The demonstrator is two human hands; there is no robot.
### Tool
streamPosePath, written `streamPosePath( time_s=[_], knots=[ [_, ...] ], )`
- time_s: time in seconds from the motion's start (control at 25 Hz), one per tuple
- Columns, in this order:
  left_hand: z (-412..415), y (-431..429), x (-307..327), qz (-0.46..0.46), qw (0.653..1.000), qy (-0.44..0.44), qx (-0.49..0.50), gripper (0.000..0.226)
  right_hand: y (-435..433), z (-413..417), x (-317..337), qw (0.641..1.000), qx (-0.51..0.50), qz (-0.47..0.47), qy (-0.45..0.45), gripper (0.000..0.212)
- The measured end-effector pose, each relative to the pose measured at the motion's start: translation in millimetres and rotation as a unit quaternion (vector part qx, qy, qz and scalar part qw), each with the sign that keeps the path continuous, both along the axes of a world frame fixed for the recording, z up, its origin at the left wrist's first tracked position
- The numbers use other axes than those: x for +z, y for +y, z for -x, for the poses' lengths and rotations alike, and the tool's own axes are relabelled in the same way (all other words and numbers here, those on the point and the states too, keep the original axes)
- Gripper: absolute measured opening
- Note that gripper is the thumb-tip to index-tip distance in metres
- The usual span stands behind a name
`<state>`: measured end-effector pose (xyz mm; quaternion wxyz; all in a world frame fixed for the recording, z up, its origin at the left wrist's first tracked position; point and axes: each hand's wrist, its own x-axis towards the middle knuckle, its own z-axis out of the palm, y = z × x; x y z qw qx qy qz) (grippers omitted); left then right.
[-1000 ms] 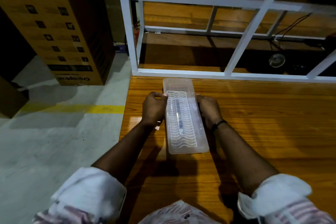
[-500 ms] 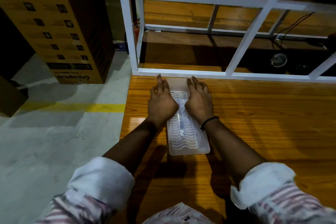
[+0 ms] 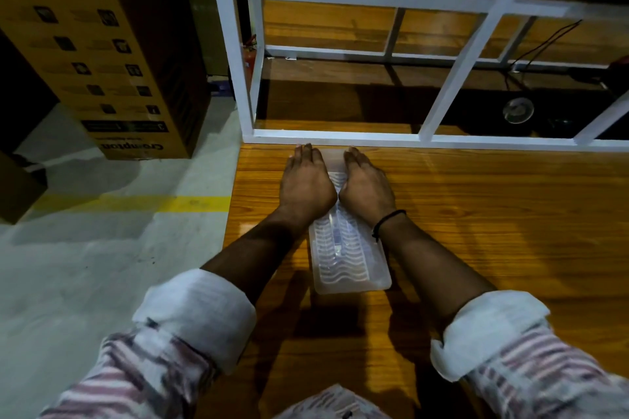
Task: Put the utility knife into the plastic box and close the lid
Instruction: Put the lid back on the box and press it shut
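Observation:
A long clear plastic box (image 3: 350,269) lies on the wooden table (image 3: 493,248), its ribbed lid on top. Through the lid I make out the utility knife (image 3: 337,241) lying lengthwise inside. My left hand (image 3: 304,185) rests flat, palm down, on the far left part of the lid. My right hand (image 3: 366,185) lies flat beside it on the far right part, fingers straight and pointing away from me. Both hands cover the box's far half. Neither hand grips anything.
A white metal frame (image 3: 442,139) runs along the table's far edge, just beyond my fingertips. The table's left edge drops to a grey floor with a yellow line (image 3: 136,204). A tall cardboard carton (image 3: 102,54) stands on the floor at the left.
My hands went from holding the box's sides to lying flat on the lid, and have slid further toward the far end.

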<state>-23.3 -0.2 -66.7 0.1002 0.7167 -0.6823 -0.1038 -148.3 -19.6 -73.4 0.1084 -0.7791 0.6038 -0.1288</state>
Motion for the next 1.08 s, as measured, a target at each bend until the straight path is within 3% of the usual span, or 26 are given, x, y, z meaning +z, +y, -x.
streamPosePath(
  time_s=[0.28,0.4,0.6,0.8,1.08],
  knots=[
    [1,6,-6,0.017,1.0,0.004,0.018,0.072,5,2,-11,0.996,-0.026,0.067,-0.061,0.053],
    [1,6,-5,0.016,1.0,0.002,0.022,0.073,13,4,-10,0.996,-0.012,0.054,-0.072,0.051],
    [1,6,-8,0.015,0.999,0.012,0.027,0.073,60,13,-17,0.997,0.043,0.056,0.009,0.056],
    [2,5,-10,0.02,0.999,0.019,0.034,0.07,109,21,-16,0.998,0.052,0.012,0.037,0.074],
    [1,3,-11,0.04,0.997,0.058,0.038,0.069,130,22,-11,0.995,0.055,0.028,0.082,0.111]
  ],
)
